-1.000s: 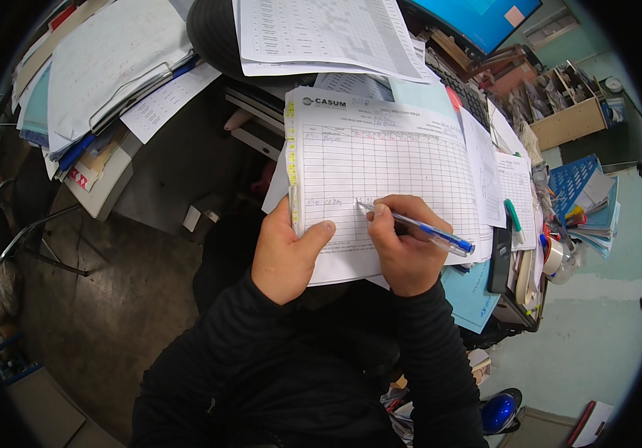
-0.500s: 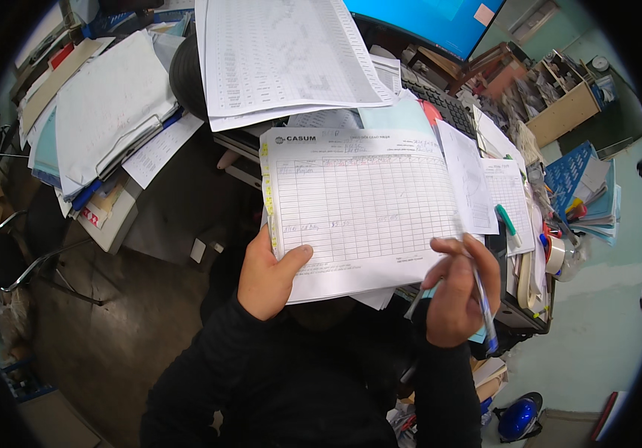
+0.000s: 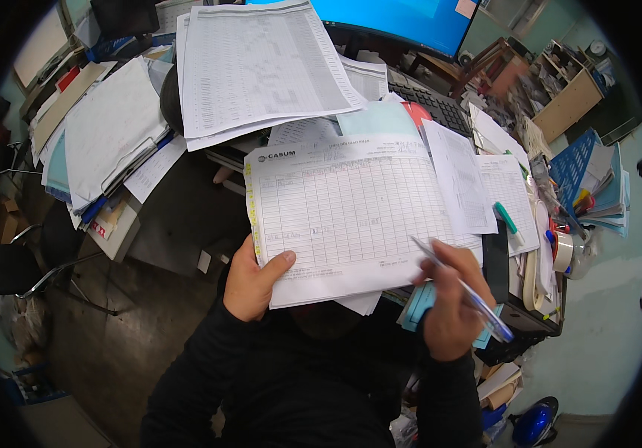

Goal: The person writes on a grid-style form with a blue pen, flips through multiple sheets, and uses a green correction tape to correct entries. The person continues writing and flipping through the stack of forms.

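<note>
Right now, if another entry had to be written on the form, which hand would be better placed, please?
Probably the right hand: it holds the pen, tip toward the form, while the left hand grips the form's lower left edge.

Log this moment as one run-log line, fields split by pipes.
left hand: grips printed form at lower left | right hand: holds pen, tip over form's right side | green marker: lies on papers

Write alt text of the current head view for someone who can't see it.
A person's left-hand grip holds white grid-printed paper sheets by their lower-left edge; the right-hand grip holds a slim blue-and-clear pen, tip toward the sheets. Beyond are white printed pages, a black keyboard and a lit blue monitor.
</note>
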### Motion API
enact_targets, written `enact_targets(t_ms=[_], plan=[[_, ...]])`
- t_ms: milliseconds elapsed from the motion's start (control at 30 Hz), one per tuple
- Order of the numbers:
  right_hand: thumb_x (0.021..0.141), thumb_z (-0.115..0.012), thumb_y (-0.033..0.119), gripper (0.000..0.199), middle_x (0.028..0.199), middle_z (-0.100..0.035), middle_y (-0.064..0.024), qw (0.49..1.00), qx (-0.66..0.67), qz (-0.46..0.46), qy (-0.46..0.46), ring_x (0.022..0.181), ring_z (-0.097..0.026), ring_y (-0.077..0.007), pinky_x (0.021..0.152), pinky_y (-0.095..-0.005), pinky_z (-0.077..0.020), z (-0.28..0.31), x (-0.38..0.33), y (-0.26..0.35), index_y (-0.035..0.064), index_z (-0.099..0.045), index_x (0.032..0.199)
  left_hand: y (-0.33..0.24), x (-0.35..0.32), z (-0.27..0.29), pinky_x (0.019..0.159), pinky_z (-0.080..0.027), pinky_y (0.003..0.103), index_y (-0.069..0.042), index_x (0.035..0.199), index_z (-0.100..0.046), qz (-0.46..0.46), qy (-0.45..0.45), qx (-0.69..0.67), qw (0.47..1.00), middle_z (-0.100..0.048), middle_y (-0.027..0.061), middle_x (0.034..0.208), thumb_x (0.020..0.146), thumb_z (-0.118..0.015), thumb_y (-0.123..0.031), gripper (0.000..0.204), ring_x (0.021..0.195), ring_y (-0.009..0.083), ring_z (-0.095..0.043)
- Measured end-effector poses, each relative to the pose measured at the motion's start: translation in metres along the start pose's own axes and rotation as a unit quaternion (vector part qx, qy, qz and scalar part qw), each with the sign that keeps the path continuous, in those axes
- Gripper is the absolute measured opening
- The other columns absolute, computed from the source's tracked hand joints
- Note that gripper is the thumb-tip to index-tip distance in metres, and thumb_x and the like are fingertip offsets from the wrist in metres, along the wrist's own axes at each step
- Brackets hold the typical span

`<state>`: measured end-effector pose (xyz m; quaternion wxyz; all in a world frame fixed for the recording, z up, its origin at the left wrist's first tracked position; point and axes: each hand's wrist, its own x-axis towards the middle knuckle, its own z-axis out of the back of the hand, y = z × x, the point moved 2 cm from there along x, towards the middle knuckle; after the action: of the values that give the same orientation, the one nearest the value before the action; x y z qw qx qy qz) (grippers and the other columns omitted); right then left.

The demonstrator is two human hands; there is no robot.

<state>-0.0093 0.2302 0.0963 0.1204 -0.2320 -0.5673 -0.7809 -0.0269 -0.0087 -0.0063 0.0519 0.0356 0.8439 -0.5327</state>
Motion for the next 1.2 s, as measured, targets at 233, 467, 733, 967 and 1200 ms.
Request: enact_targets(t_ms=[233, 467, 733, 967, 1200], plan=[[0.08, -0.068, 0.0, 0.008, 0.074, -0.069, -0.0121, 0.992, -0.069, -0.011, 0.104, 0.061, -0.066, -0.0189, 0.057, -0.0272, -0.0503, -0.08, 0.024, -0.013, -0.0035, -0.069, 0.087, -0.002, -0.004, -0.009, 0.094, -0.049, 0.033, 0.006, 0.129, -0.049, -0.033, -0.021, 0.009, 0.999, -0.063, 0.0148, 0.121, 0.09, -0.062, -0.001, 0.041, 0.108, 0.0194, -0.062], [0.083, -0.064, 0.001, 0.009, 0.076, -0.07, -0.0131, 0.987, -0.119, 0.013, 0.103, 0.069, -0.069, -0.0173, 0.064, -0.0261, -0.0535, -0.084, 0.011, -0.023, -0.0067, -0.068, 0.087, -0.006, -0.006, -0.011, 0.09, -0.051, 0.032, 0.008, 0.126, -0.052, -0.034, -0.026, 0.002, 0.999, -0.066, 0.0161, 0.115, 0.091, -0.058, 0.002, 0.036, 0.103, 0.0191, -0.065], [0.077, -0.069, -0.002, 0.006, 0.07, -0.067, -0.011, 0.988, -0.129, 0.051, 0.073, 0.058, -0.065, -0.0181, 0.055, -0.0266, -0.0508, -0.09, 0.009, -0.03, -0.0025, -0.068, 0.082, -0.002, -0.004, -0.008, 0.088, -0.052, 0.033, 0.009, 0.124, -0.053, -0.045, -0.021, 0.008, 0.999, -0.068, 0.0173, 0.112, 0.091, -0.058, 0.0, 0.034, 0.101, 0.0202, -0.066], [0.077, -0.07, -0.002, 0.006, 0.069, -0.066, -0.0108, 0.983, -0.152, 0.06, 0.08, 0.056, -0.063, -0.0181, 0.054, -0.027, -0.0496, -0.091, 0.01, -0.027, -0.0016, -0.068, 0.082, -0.001, -0.003, -0.008, 0.087, -0.053, 0.032, 0.009, 0.122, -0.054, -0.048, -0.019, -0.002, 0.999, -0.068, 0.0168, 0.112, 0.091, -0.058, 0.0, 0.033, 0.1, 0.02, -0.066], [0.077, -0.07, -0.001, 0.005, 0.07, -0.066, -0.011, 0.984, -0.144, 0.065, 0.084, 0.057, -0.064, -0.0183, 0.055, -0.0271, -0.05, -0.093, 0.01, -0.026, -0.0017, -0.069, 0.083, -0.001, -0.003, -0.007, 0.088, -0.052, 0.032, 0.008, 0.123, -0.054, -0.045, -0.029, 0.005, 0.999, -0.068, 0.0165, 0.112, 0.09, -0.059, 0.001, 0.034, 0.1, 0.0194, -0.066]])
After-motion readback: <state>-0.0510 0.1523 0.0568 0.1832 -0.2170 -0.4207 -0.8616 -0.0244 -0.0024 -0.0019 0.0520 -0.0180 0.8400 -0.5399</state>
